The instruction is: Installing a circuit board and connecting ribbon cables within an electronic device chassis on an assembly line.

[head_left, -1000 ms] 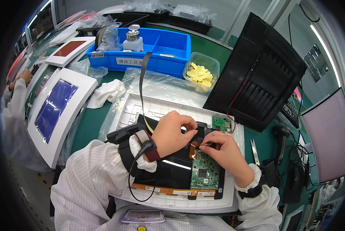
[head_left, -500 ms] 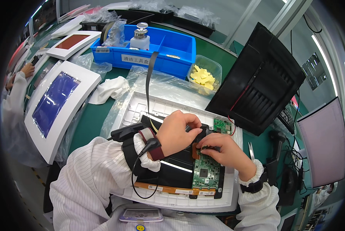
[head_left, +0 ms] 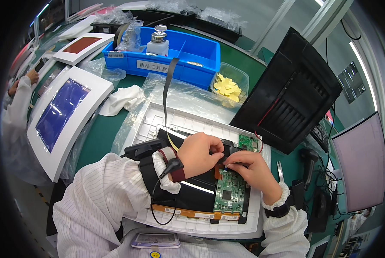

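My left hand hovers over the upper middle of a black display panel, its thumb and fingertips pinched. My right hand comes in from the right, also pinched, with its fingertips close to the left ones. What lies between the fingers is too small and covered to make out. Just below them are an orange flex cable and a green circuit board, partly under my right hand. The panel rests in a white plastic housing. A smaller green board sits at its upper right. A corded wrist strap circles my left wrist.
Behind the housing stand a blue divided bin with a pump bottle and a clear tub of yellow slips. A black cover leans at right, near tweezers and a scanner. White-framed screens lie left; another person's hand is beyond.
My right fingertips have shifted slightly and closed into a tighter pinch nearer the left ones. My left hand has moved a little downward. The view has shifted slightly.
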The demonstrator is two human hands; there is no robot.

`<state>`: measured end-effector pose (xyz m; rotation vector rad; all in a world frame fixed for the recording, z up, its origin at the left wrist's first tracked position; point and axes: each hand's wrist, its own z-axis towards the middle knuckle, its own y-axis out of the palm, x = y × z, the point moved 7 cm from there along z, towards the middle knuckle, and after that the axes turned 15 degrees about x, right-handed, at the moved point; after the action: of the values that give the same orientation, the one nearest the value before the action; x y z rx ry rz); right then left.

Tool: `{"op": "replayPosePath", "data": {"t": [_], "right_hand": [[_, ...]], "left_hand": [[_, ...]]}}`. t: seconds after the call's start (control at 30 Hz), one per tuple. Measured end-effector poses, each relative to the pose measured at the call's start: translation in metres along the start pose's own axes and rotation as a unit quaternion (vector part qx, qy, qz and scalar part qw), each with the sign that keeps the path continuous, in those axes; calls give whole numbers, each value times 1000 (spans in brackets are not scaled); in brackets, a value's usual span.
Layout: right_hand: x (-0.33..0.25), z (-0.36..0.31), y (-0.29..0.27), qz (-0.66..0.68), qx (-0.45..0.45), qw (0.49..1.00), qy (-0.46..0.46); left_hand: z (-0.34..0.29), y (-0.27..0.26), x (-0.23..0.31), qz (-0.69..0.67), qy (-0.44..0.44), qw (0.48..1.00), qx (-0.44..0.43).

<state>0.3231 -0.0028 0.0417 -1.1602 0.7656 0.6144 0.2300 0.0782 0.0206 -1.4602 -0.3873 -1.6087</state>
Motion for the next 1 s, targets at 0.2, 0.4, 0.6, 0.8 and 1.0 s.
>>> {"op": "replayPosePath", "data": {"t": [0.2,0.4,0.6,0.8,1.0], "right_hand": [[4,1,-4,0,6,1000,2],[2,0,-6,-13,8,1000,-13],[-2,-1,-6,-40,20,999,-21],[-3,-1,-7,-59,26,998,-20],[-2,-2,-7,-46,24,999,-11]], "left_hand": [[0,-1,6,38,30,999,20],[-1,1,9,48,32,998,30],[-3,1,11,55,47,997,31],[-3,4,11,56,45,997,22],[-4,5,11,57,41,997,16]]}}
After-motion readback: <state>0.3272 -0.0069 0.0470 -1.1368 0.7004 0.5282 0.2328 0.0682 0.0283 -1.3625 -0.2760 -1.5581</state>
